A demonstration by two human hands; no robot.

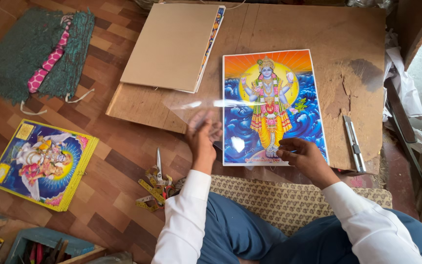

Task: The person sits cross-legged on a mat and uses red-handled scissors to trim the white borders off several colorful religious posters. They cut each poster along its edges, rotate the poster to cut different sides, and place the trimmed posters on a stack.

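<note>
Print (269,105) sits face up on the board (357,44) in front of us, and a clear sheet (196,105) hangs over its left half. Our left hand (202,134) has its fingers closed on the sheet's near edge, a bit blurred. Our right hand (303,155) lies flat on the print's lower right corner, fingers together, pinning it. Best bet, we reckon: keep that right hand firm so the print can't skate, bring the film down from one edge slowly so no air gets trapped, and line up corners before pressing. The cutter (353,142) is just right of the print, so we should mind our sleeve near it.
</note>
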